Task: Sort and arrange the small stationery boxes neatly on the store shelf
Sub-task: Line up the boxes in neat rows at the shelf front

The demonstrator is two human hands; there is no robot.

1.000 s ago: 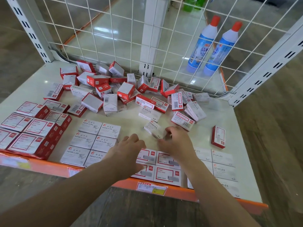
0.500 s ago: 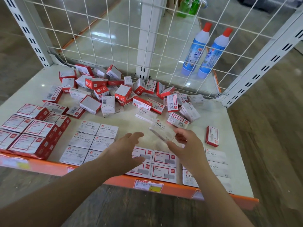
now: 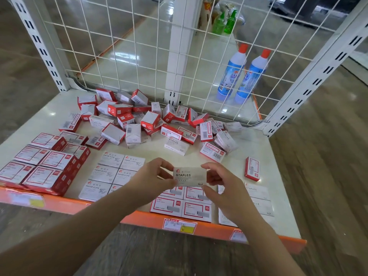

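A small white box marked STAPLES (image 3: 189, 176) is held above the front of the white shelf (image 3: 258, 140). My left hand (image 3: 153, 176) pinches its left end and my right hand (image 3: 221, 180) pinches its right end. Under my hands lie flat rows of red-bordered boxes (image 3: 181, 206). White PAPER CLIPS boxes (image 3: 111, 172) lie in rows to the left, and white STAPLES boxes (image 3: 256, 198) lie to the right, partly hidden by my right arm. A jumbled heap of red and white boxes (image 3: 139, 120) fills the back of the shelf.
Bigger red boxes (image 3: 39, 168) stand stacked at the front left. One red box (image 3: 252, 169) stands alone at the right. A wire grid (image 3: 139, 46) closes the back, with two blue bottles (image 3: 243, 74) behind it. An orange strip (image 3: 143, 218) with price labels edges the front.
My right hand picked the STAPLES box up from the loose boxes and brought it toward me. My left hand rose and took hold of its other end.
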